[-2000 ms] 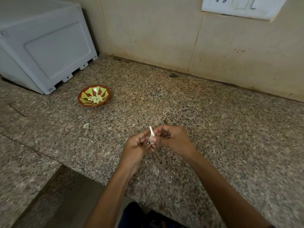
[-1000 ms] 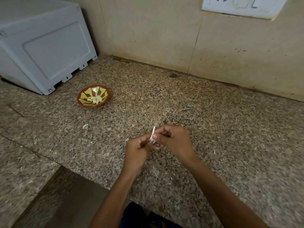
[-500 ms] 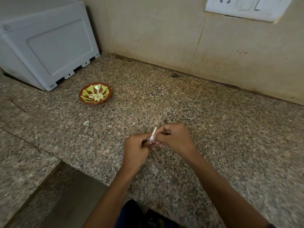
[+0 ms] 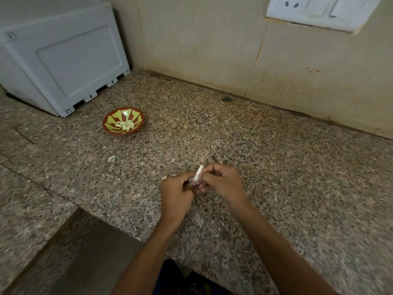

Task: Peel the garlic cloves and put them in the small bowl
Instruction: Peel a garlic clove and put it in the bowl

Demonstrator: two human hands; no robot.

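Both hands meet over the granite counter point(image 4: 276, 188) near its front edge. My left hand point(image 4: 175, 191) and my right hand point(image 4: 223, 182) pinch one garlic clove point(image 4: 196, 177) between their fingertips; a strip of white skin sticks up from it. Most of the clove is hidden by the fingers. The small red bowl with a green pattern point(image 4: 110, 121) sits far to the left, holding several peeled cloves point(image 4: 126, 125).
A grey-white appliance point(image 4: 59, 58) stands at the back left, just behind the bowl. Bits of garlic skin point(image 4: 111, 159) lie scattered on the counter. A tiled wall with a switch plate point(image 4: 319, 11) rises behind. The counter's edge drops off at the lower left.
Both hands have stayed together on the clove, working the skin with small finger movements. The camera has shifted slightly; the bowl has not moved.
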